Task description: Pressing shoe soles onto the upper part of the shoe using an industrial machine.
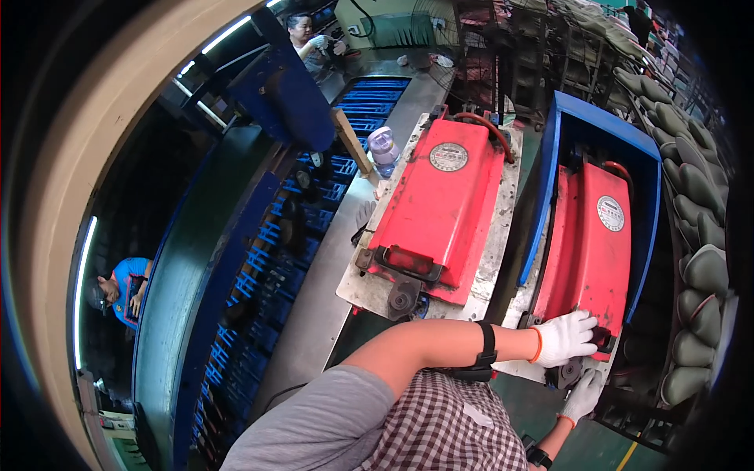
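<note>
My left hand (567,339), in a white knitted glove, reaches across to the right. It lies on the near end of a red machine cover (581,243), its fingers stretched out and slightly apart. Just below it is my right hand (581,396), also gloved, beside a dark round fitting (564,374) at the base plate's near edge. The right fingers are partly hidden, so what they hold, if anything, does not show. A blue metal hood (605,125) surrounds the cover's far end and right side.
A second red machine (436,204) stands to the left on a worn pale plate. Beyond it are a plastic bottle (382,149) and a conveyor with blue racks (271,259). Grey-green shoe-shaped pieces (695,196) fill racks at the right. Two other people work farther off.
</note>
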{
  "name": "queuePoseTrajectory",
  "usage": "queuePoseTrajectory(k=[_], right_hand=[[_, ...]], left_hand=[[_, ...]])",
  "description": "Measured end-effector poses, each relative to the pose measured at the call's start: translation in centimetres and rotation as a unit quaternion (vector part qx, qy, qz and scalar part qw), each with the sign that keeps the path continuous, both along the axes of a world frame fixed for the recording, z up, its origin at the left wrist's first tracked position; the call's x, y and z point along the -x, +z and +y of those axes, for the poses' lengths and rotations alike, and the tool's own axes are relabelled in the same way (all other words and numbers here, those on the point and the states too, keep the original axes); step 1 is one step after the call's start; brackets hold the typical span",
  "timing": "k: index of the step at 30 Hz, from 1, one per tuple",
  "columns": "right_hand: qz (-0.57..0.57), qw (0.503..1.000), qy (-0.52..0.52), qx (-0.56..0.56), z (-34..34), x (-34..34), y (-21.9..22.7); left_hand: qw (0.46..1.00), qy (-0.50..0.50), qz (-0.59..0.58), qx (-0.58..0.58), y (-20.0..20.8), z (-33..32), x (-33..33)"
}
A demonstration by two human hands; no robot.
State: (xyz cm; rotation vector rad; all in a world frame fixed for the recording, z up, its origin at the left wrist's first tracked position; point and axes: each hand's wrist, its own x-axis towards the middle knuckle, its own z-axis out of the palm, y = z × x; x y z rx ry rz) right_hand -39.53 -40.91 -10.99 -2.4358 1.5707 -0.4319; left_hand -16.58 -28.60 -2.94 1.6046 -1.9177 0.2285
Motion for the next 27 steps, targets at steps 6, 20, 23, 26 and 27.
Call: queuePoseTrajectory(k=[6, 20, 23, 26, 27], right_hand=[[0.071, 0.976, -0.038, -0.204, 3.3, -0.2, 3.5], [-0.096, 0.898, 0.344, -0.258, 7.9, -2.1, 10.1], [-0.03, 0.923, 0.382, 0.032, 5.2, -7.0, 8.2], [0.023, 0.97, 0.242, -0.029, -1.9, -12.2, -0.1], [0.083, 0.97, 0.205, -0.105, -3.8, -13.9, -1.4]], left_hand=[[0.999, 0.008, 0.029, -0.025, -2.1, 0.0, 0.5], [0.992, 0.031, 0.126, -0.002, 8.6, -1.2, -0.9], [0.988, 0.074, 0.082, 0.105, 12.5, -2.7, -2.5], [0.971, 0.081, 0.105, 0.197, 17.8, -3.6, -4.6], [0.968, 0.069, 0.111, 0.212, 18.4, -5.1, -5.5]])
